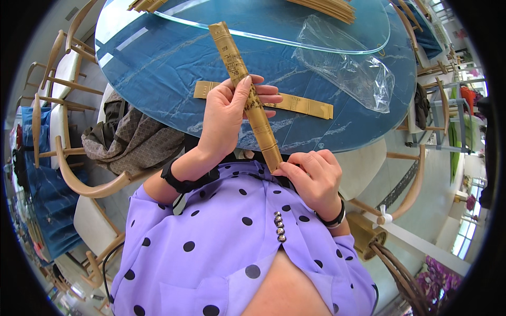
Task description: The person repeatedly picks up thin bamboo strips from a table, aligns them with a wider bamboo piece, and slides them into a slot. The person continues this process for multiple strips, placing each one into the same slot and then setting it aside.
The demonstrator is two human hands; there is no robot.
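Gold wrapper (258,120) slants far-left to near-right, the left hand (225,109) gripping its middle, the right hand (315,176) pinching its near end.

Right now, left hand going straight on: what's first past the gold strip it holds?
Left hand would probably meet the flat gold strip on the blue table; depth is unclear, so it may pass above.
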